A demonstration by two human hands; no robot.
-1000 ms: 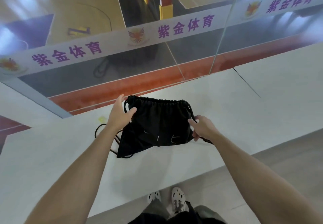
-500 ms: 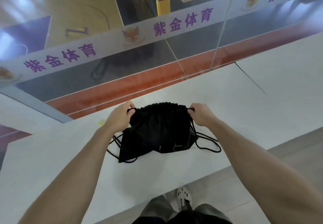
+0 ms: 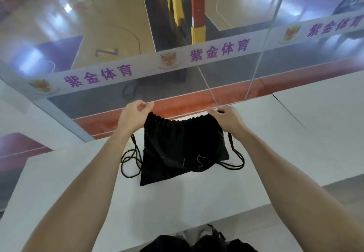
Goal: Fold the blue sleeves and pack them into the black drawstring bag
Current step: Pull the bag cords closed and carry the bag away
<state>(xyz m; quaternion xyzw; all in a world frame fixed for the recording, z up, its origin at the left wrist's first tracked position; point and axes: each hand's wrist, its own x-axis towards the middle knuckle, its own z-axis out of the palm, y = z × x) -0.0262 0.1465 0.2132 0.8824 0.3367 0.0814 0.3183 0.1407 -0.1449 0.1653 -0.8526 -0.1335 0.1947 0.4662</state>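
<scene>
The black drawstring bag (image 3: 183,149) hangs from my two hands above the white ledge (image 3: 82,183), its bottom corner touching the surface. My left hand (image 3: 133,117) pinches the gathered top edge at the left corner. At the right corner my right hand (image 3: 226,119) grips the same edge. The mouth is drawn nearly closed between them. Black cords (image 3: 130,159) loop down on the left side, and more cords (image 3: 236,159) dangle at the right. No blue sleeves are visible; I cannot tell what lies inside the bag.
A glass pane with a white banner of purple characters (image 3: 216,50) rises just behind the ledge. Beyond it lies a sports court. My shoes (image 3: 204,234) show below the ledge's near edge.
Both hands have moved to the bag's top corners and lifted it off the ledge, stretching the gathered mouth between them. The bag now hangs upright instead of lying flat.
</scene>
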